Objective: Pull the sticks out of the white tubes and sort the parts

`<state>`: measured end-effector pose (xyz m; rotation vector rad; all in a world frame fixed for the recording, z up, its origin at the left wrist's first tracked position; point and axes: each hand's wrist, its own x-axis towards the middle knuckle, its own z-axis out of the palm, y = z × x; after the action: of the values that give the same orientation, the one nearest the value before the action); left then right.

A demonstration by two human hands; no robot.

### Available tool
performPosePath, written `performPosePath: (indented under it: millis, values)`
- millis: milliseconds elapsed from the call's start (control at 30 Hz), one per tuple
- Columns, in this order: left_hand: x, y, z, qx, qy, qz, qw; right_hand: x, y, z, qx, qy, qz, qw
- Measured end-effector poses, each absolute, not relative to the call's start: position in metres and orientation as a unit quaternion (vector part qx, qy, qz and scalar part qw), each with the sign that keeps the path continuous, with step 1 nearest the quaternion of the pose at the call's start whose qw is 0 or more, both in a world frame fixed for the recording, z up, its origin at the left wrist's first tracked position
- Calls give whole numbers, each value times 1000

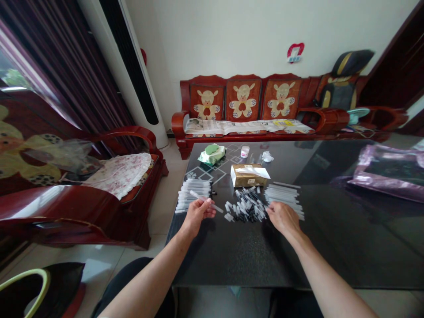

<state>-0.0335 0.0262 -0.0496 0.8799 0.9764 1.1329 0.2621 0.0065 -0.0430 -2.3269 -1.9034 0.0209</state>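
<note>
My left hand (199, 215) is closed on a translucent white pen barrel (217, 208), held at a slant between thumb and fingers. Beneath and beyond it lies a row of similar barrels with dark ends (188, 191) on the left of the table. My right hand (284, 216) has its fingers pinched together at the right edge of a heap of small clear and black pen parts (247, 205); what is between the fingertips is hidden. Just beyond that hand, a second row of whitish barrels (281, 193) lies side by side.
A tissue box (250, 180) stands behind the heap on the black table (331, 247). Farther back are a green wipes pack (212, 159), a small white tub (244, 152) and crumpled tissue (267, 156). A purple-edged plastic bag (364, 174) lies right; a wooden sofa (179, 115) stands behind.
</note>
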Motion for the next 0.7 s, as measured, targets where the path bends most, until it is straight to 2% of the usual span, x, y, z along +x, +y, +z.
performPosePath:
  millis: [167,467,700]
  values:
    - [-30,21,-51,419,420,474,651,250,17,-46,-730,-672,-8,125]
    - [-30,17,-49,423,420,469,651,238,37,-54,-742,-667,-2,68]
    - [-30,14,-46,422,420,468,653,236,37,-51,-752,-655,0,65]
